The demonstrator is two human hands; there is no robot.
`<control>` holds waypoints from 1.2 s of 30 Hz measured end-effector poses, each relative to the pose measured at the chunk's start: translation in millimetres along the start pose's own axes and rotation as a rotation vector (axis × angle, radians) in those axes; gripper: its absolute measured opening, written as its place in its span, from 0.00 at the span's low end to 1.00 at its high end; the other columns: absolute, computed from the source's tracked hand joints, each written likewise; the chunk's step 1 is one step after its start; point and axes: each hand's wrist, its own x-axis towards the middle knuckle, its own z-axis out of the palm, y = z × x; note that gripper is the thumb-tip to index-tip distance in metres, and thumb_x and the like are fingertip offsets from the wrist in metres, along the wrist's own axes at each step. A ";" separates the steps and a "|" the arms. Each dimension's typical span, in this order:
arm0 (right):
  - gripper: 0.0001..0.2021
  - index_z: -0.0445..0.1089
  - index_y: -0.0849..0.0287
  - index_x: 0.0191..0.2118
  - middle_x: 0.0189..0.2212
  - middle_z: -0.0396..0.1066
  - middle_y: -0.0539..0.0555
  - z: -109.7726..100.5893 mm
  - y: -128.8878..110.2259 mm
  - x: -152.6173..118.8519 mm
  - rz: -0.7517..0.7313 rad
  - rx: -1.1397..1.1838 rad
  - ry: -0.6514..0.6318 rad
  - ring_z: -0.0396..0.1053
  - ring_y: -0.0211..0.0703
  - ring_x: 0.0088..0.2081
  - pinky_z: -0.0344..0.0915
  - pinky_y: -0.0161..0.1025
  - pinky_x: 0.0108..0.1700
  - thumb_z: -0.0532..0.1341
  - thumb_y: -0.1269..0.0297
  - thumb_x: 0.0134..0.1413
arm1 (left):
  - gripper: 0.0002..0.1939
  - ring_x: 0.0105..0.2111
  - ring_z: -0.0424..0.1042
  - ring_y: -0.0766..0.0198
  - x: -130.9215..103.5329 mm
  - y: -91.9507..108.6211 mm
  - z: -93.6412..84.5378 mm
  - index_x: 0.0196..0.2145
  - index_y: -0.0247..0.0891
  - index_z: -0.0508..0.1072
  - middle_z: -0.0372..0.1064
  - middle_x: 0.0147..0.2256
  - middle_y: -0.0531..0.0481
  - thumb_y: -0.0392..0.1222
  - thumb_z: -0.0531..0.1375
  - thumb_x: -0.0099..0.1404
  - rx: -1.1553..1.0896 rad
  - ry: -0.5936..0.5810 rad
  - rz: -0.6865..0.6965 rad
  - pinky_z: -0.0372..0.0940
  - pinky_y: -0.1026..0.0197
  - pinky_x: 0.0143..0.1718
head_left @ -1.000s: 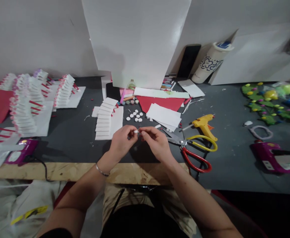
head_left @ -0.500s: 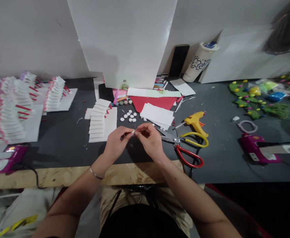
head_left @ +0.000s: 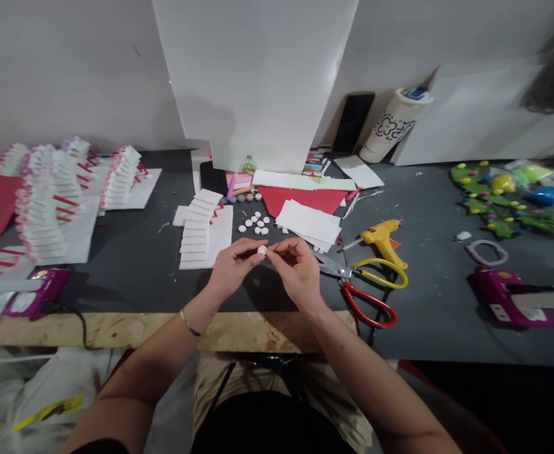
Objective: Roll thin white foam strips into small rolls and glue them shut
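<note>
Between the fingertips of both hands is a small round white disc [head_left: 262, 250]. My left hand [head_left: 233, 266] pinches it from the left, thumb below and fingers above. From the right, my right hand [head_left: 296, 270] grips its edge with thumb and index finger. Just beyond the hands lies a cluster of similar white discs [head_left: 257, 222] on the dark table. A small staircase of stacked white pieces [head_left: 195, 233], with short red sticks at its side, stands left of my left hand. Near my right hand are scissors [head_left: 380, 273] with one yellow and one red handle.
A yellow glue gun [head_left: 382, 238] lies right of a pile of white cards [head_left: 309, 222] and red paper [head_left: 277, 200]. Finished-looking white staircases [head_left: 43, 208] fill the left. Purple power strips [head_left: 508, 296] sit at both sides. A tumbler [head_left: 393, 125] and phone [head_left: 354, 123] lean at the back.
The view has shifted slightly, so everything appears a little further right. The disc is turned in my fingers and shows more of its round face. Both hands keep hold of it.
</note>
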 end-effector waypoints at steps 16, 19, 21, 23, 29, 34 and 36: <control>0.11 0.70 0.52 0.45 0.43 0.74 0.60 -140.0 -66.5 15.9 -0.306 -1.154 0.047 0.70 0.56 0.47 0.66 0.54 0.49 0.59 0.57 0.59 | 0.09 0.35 0.72 0.64 -3.0 3.4 -4.0 0.33 0.38 0.77 0.75 0.35 0.46 0.47 0.64 0.59 0.034 0.111 0.066 0.70 0.60 0.36; 0.15 0.69 0.59 0.47 0.43 0.73 0.65 -197.4 -47.6 35.2 -0.163 -1.467 0.160 0.70 0.61 0.46 0.65 0.55 0.48 0.60 0.59 0.55 | 0.07 0.34 0.72 0.65 -3.8 5.3 -2.9 0.33 0.39 0.78 0.75 0.36 0.46 0.44 0.64 0.58 0.021 0.100 0.078 0.69 0.61 0.35; 0.17 0.69 0.63 0.47 0.40 0.74 0.66 -219.3 -31.3 44.7 -0.063 -1.567 0.123 0.71 0.60 0.44 0.66 0.53 0.47 0.61 0.60 0.53 | 0.07 0.32 0.71 0.65 -3.1 3.9 -2.1 0.33 0.40 0.79 0.75 0.35 0.46 0.43 0.65 0.58 0.019 0.092 0.073 0.69 0.62 0.33; 0.17 0.70 0.64 0.43 0.38 0.74 0.66 -227.5 -20.9 50.7 -0.002 -1.605 0.121 0.71 0.58 0.42 0.66 0.50 0.46 0.63 0.58 0.51 | 0.08 0.30 0.70 0.66 -1.5 0.5 -1.7 0.34 0.40 0.79 0.75 0.34 0.47 0.44 0.65 0.58 0.017 0.092 0.064 0.67 0.62 0.31; 0.09 0.70 0.59 0.32 0.31 0.74 0.61 -215.5 -31.6 62.8 0.155 -1.598 0.110 0.72 0.51 0.38 0.65 0.42 0.39 0.62 0.59 0.49 | 0.11 0.30 0.70 0.66 3.4 -10.1 -2.2 0.35 0.39 0.80 0.76 0.37 0.46 0.46 0.67 0.56 -0.046 0.082 -0.014 0.65 0.64 0.28; 0.10 0.70 0.59 0.35 0.31 0.74 0.61 -217.1 -41.0 56.1 0.257 -1.352 0.283 0.72 0.49 0.33 0.64 0.41 0.36 0.60 0.59 0.47 | 0.10 0.29 0.69 0.67 2.8 -9.4 -1.1 0.34 0.39 0.80 0.77 0.37 0.46 0.45 0.67 0.55 -0.134 0.081 -0.076 0.64 0.65 0.27; 0.12 0.69 0.59 0.37 0.32 0.74 0.60 -220.9 -38.0 45.7 0.218 -1.191 0.435 0.71 0.49 0.33 0.65 0.42 0.37 0.60 0.58 0.46 | 0.10 0.27 0.67 0.69 1.8 -8.8 0.2 0.34 0.39 0.80 0.76 0.37 0.46 0.45 0.67 0.55 -0.158 0.081 -0.085 0.64 0.65 0.25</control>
